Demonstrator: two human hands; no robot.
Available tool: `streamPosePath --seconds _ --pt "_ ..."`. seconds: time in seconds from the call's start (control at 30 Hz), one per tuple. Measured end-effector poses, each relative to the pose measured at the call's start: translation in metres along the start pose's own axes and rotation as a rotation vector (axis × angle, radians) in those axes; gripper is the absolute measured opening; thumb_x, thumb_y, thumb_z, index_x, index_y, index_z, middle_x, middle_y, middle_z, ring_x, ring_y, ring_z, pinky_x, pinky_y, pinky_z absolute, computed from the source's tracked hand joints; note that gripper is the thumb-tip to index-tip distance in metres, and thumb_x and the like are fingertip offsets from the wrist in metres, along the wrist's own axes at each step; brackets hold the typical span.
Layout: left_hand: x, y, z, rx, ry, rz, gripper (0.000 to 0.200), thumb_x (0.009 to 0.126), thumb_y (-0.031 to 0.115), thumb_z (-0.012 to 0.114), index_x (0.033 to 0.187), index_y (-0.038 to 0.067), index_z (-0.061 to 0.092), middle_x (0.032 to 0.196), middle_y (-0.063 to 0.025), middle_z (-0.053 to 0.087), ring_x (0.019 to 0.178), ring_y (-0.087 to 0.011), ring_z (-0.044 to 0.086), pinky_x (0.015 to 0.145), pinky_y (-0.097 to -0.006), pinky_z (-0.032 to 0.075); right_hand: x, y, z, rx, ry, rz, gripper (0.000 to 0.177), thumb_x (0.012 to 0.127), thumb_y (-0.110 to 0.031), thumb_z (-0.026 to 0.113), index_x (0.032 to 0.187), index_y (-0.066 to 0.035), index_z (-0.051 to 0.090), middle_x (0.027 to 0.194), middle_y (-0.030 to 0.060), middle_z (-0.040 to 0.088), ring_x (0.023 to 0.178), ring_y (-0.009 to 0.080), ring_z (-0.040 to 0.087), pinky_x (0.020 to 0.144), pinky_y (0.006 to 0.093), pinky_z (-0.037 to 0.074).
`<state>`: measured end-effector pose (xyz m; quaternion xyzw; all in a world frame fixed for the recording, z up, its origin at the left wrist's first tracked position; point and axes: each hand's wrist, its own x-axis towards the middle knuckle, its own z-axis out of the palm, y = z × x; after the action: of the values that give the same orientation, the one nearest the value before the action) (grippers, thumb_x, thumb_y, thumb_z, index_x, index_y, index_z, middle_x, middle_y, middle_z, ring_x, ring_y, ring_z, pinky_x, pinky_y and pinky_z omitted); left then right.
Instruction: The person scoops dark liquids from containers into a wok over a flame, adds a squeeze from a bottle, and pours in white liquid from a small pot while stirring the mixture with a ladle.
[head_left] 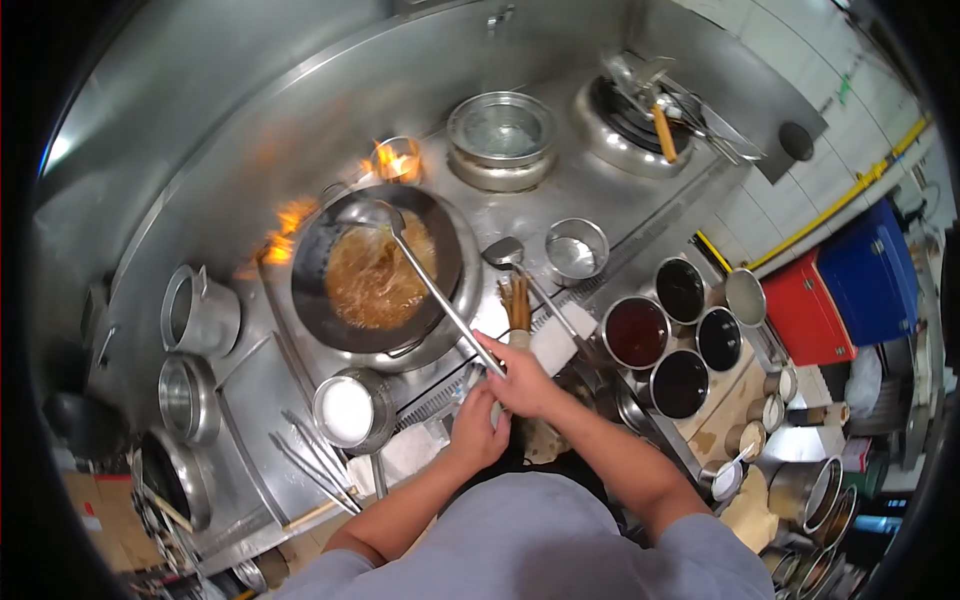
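My right hand (518,377) is wrapped round the handle of a long metal wok ladle (437,292). The ladle reaches up and left, its head over the wok. A dark wok (310,285) sits on a burner and holds bubbling brown liquid (378,285). Just below the right hand, my left hand (477,433) is closed with its fingers curled. Something pale shows at its fingers, but I cannot tell what it is. Orange flames (290,225) rise at the wok's left and back edges.
A strainer over a pot of white contents (348,410) stands front left. A spatula (505,252) and a small pot (577,250) lie to the wok's right. Several pots of dark liquid (637,333) stand at right. Behind are a water pot (503,128) and a burner with tools (640,110).
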<state>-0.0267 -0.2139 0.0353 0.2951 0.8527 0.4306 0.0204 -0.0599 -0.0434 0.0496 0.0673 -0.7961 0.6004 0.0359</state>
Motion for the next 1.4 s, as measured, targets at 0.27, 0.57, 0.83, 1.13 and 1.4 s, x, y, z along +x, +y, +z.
streamPosePath --seconds 0.27,0.57,0.83,1.13,1.4 --pt "0.05 0.058 0.08 -0.303 -0.357 -0.032 0.034 0.093 0.004 0.067 0.126 -0.001 0.063 0.111 -0.0208 0.065 0.096 -0.035 0.07 0.087 -0.0431 0.057 -0.178 -0.053 -0.104 1.513 0.175 0.319 0.086 0.094 -0.001 0.066 0.169 -0.011 0.025 0.1 0.0085 0.056 0.054 0.0096 0.05 0.041 0.0252 0.041" --pt "0.086 0.232 0.284 -0.361 -0.851 0.419 0.028 0.095 0.006 0.067 0.12 -0.005 0.064 0.102 -0.0169 0.068 0.092 -0.027 0.072 0.08 -0.0352 0.058 -0.432 -0.122 -0.115 1.673 0.735 -0.073 0.087 0.094 -0.011 0.071 0.169 -0.013 0.027 0.09 0.0081 0.055 0.048 0.0097 0.045 0.041 0.0257 0.039" --pt "0.07 0.413 0.553 -0.332 -0.966 0.55 0.055 0.089 0.013 0.078 0.136 -0.004 0.056 0.128 -0.0221 0.065 0.112 -0.0319 0.068 0.097 -0.0409 0.056 -0.521 -0.126 -0.127 1.626 1.147 -0.502 0.086 0.098 -0.007 0.064 0.173 -0.016 0.022 0.085 0.0095 0.053 0.047 0.0111 0.044 0.042 0.0276 0.039" --pt "0.065 0.511 0.725 -0.274 -0.859 0.437 0.068 0.083 0.024 0.089 0.136 -0.004 0.057 0.137 -0.0275 0.067 0.129 -0.044 0.063 0.105 -0.0483 0.051 -0.587 -0.125 -0.245 1.422 1.296 -0.704 0.091 0.095 -0.002 0.06 0.174 -0.015 0.016 0.086 0.0122 0.054 0.046 0.0137 0.044 0.042 0.0306 0.041" --pt "0.091 0.488 0.691 -0.565 -0.827 0.363 0.053 0.084 0.023 0.089 0.125 0.003 0.063 0.113 -0.0172 0.077 0.107 -0.0343 0.074 0.096 -0.0416 0.056 -0.59 -0.122 -0.306 1.303 1.274 -0.471 0.094 0.093 -0.002 0.062 0.173 -0.011 0.014 0.083 0.013 0.056 0.044 0.0137 0.043 0.039 0.0317 0.04"
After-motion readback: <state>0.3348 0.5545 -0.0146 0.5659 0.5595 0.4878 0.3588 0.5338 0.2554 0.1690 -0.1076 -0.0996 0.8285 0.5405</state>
